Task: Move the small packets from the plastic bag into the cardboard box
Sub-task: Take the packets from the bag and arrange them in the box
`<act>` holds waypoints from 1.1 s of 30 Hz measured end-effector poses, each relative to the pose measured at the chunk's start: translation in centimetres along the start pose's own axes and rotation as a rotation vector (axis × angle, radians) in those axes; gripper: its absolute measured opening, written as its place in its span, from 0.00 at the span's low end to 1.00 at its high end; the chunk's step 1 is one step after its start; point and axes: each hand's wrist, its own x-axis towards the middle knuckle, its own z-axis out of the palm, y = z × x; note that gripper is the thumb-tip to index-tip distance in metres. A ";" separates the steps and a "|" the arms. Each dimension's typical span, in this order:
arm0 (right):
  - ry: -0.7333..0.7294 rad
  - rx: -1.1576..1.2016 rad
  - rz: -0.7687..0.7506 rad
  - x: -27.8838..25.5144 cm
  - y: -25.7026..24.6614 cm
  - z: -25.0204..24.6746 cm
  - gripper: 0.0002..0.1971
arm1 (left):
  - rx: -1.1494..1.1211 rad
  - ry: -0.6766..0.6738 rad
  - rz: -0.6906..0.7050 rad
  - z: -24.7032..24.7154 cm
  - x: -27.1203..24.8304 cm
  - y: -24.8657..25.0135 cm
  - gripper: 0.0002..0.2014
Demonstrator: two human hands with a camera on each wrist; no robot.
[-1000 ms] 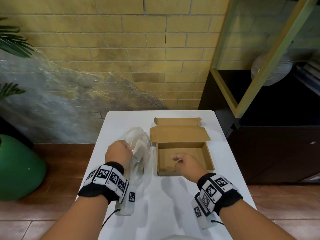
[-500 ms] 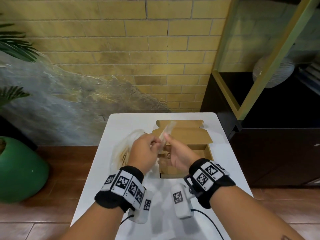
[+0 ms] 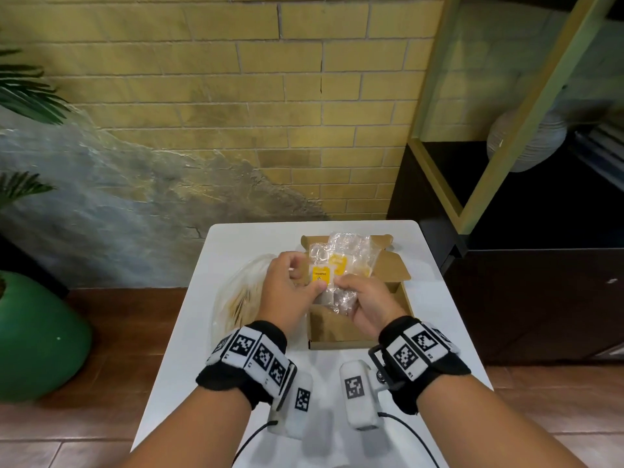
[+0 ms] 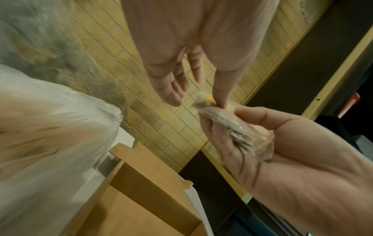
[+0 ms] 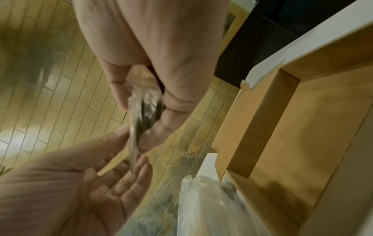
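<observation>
Above the open cardboard box [image 3: 341,344], both hands hold up a bunch of small clear packets [image 3: 341,261] with yellow labels. My right hand [image 3: 347,292] grips the bunch at its lower end, and the right wrist view shows its fingers wrapped round the packets [image 5: 145,103]. My left hand [image 3: 305,282] pinches the front packet, thumb on the yellow label and fingers loosely behind. The crumpled plastic bag [image 3: 239,298] lies on the table left of the box, more packets dimly showing inside. The box floor [image 5: 302,127] looks bare.
The small white table [image 3: 236,238] stands against a yellow brick wall. A dark cabinet [image 3: 523,298] with a yellow frame is close on the right. On the floor at left sits a green pot [image 3: 33,332], with plant leaves above it.
The left hand came out of the bag and moved right; the right hand rose from the box to meet it. Together they now hold a bunch of packets turned flat toward me.
</observation>
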 end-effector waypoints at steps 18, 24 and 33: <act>-0.087 -0.085 -0.037 -0.7 -0.1 -0.5 0.09 | -0.316 -0.190 -0.211 -0.9 0.8 -0.4 0.07; -0.099 -0.158 -0.066 -1.0 0.1 -0.4 0.07 | -0.301 -0.205 -0.218 -1.3 0.9 -0.7 0.09; 0.014 0.015 -0.036 -0.8 0.0 -0.4 0.03 | -0.323 -0.142 -0.246 -2.1 1.3 -1.5 0.08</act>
